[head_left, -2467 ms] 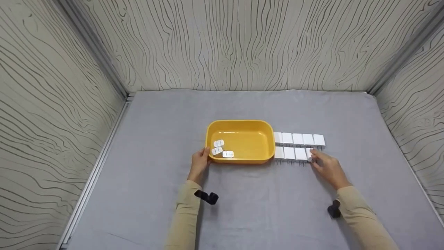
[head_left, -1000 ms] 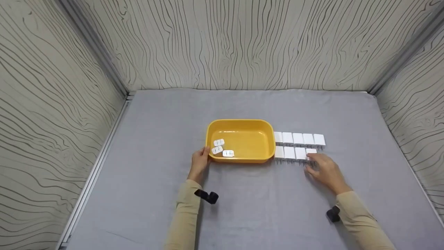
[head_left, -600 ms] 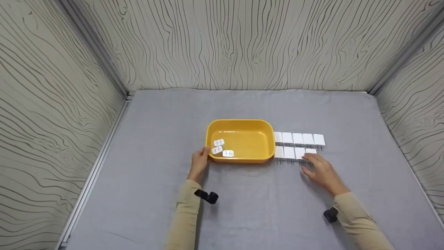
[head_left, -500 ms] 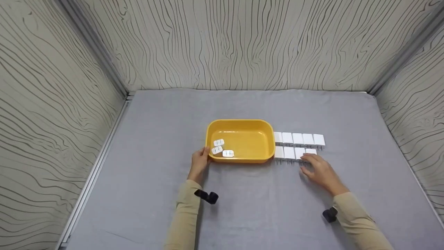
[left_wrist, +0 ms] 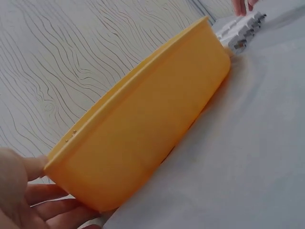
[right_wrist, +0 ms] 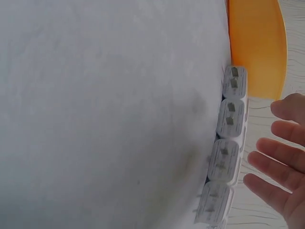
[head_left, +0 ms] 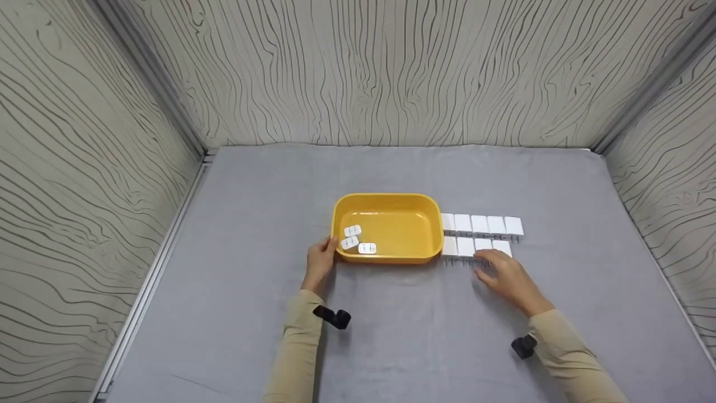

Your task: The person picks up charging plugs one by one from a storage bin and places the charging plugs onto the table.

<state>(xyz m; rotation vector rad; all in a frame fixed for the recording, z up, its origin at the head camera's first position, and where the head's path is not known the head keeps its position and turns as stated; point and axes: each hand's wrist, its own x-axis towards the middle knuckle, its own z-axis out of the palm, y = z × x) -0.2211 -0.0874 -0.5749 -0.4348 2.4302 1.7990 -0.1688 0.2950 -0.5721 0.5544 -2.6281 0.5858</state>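
Observation:
A yellow plastic tub (head_left: 400, 259) stands near the middle of the table. My left hand (head_left: 320, 266) holds its front left corner; in the left wrist view the thumb is at the rim and the fingers lie under the wall. Three white plug adapters (head_left: 367, 248) lie inside, prong faces up. Right of the tub, two rows of white plug adapters stand side by side, a back row (head_left: 479, 224) and a front row (head_left: 466, 247), prongs toward me. My right hand (head_left: 506, 277) hovers at the front row's right part, fingers spread and holding nothing; its fingertips partly cover two adapters.
Grey cloth (head_left: 419, 341) covers the table. Wood-grain panels (head_left: 358, 73) enclose it at the back and both sides, with metal posts at the corners. Both rows begin right against the tub's right wall. A black camera (head_left: 524, 347) sits at each wrist.
My right hand has let go of the adapter at the right end of the front row, which now lies in line, and has moved left along the row. The left hand has stayed on the tub.

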